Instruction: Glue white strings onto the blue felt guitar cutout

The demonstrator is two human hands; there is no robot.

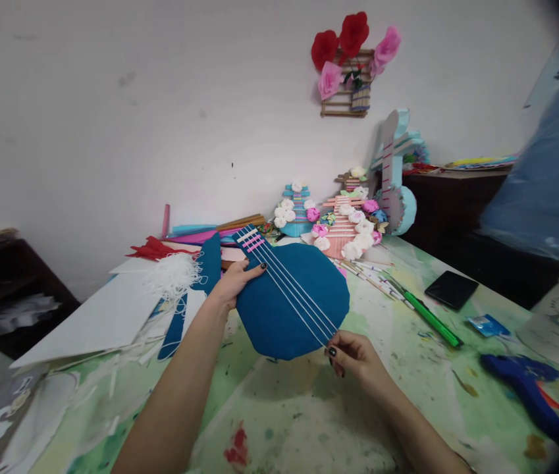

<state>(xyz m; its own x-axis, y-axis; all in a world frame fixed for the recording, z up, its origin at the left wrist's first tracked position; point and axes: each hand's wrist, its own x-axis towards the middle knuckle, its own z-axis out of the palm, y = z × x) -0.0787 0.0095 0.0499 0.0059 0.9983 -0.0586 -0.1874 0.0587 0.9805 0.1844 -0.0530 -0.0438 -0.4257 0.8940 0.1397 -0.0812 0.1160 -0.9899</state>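
A teal foam guitar shape (293, 299) with white strings and pink frets is held up above the paint-stained table (309, 421). My left hand (237, 282) grips its left edge near the neck, fingers closed on the foam. My right hand (353, 352) pinches the lower ends of the white strings (299, 289) at the body's bottom right edge.
White foam sheets (96, 316) and white scraps lie at left. Finished flower crafts (338, 220) stand at the back, and a flower shelf (351, 72) hangs on the wall. A green marker (430, 319), black phone (451, 289) and blue glue gun (526, 388) lie at right.
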